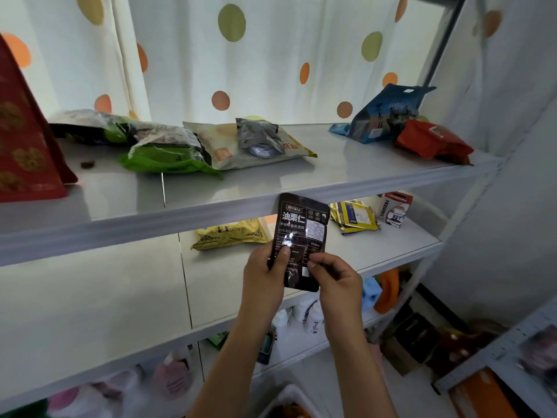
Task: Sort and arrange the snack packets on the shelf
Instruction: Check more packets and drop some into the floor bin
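White shelving (301,188) faces you; your left hand (265,273) and right hand (337,279) each pinch the dark snack packet (301,236), upright before the top shelf's edge. Apparently you're sorting it; next, pick its spot.

On the top shelf (346,164) you have bare room between the yellow packet (241,146) and the blue bag (382,116); the red bag (27,140) blocks its left end.

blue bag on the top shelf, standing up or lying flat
Standing, tilted. The blue bag rests on its base on the top shelf, its top angled right, above the red packet beside it.
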Tool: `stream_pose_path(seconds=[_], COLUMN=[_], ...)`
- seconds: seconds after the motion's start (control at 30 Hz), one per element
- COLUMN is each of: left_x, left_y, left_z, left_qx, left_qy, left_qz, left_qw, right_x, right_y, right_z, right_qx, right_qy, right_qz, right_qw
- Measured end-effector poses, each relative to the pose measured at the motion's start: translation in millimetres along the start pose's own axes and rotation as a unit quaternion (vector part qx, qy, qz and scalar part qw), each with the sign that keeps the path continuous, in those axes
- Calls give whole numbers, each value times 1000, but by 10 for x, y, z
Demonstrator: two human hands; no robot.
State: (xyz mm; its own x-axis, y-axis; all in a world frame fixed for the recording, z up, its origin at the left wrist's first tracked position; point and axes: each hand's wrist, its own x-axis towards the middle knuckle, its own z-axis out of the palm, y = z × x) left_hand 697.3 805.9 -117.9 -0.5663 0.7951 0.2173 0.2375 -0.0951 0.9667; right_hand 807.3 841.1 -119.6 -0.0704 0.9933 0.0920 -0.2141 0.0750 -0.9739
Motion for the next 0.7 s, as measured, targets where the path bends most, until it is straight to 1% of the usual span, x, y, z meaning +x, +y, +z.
stream_pose_path(seconds=[0.07,0.1,0.17,0.27,0.37,0.47,0.57,0.7], left_x=[100,160,271,491,726,968,1259,1652], left_y=[117,201,381,654,881,1028,1098,1067], left_z=[33,56,101,152,179,213,256,337], left_qx=[10,15,25,24,50,94,84,130], left_qy=[25,32,28,-21,-62,-91,-147,-207], left_qz=[-21,-17,18,87,146,170,185,217], left_qw=[999,999,999,996,986,977,968,945], right_x=[32,58,128,312,548,785,1023,1368], right_y=[-69,-116,-215,-415,-670,-930,-1108,-1199], right_z=[4,8,21,44,70,113,173,217], right_qx=[3,11,26,30,13,-30,-68,-89], right_qy=[8,17,35,56,58,25,11,1], right_qz=[-8,-10,-21,-50,-60,-63,-58,-8], right_qw=[1000,1000,999,997,996,997,996,996])
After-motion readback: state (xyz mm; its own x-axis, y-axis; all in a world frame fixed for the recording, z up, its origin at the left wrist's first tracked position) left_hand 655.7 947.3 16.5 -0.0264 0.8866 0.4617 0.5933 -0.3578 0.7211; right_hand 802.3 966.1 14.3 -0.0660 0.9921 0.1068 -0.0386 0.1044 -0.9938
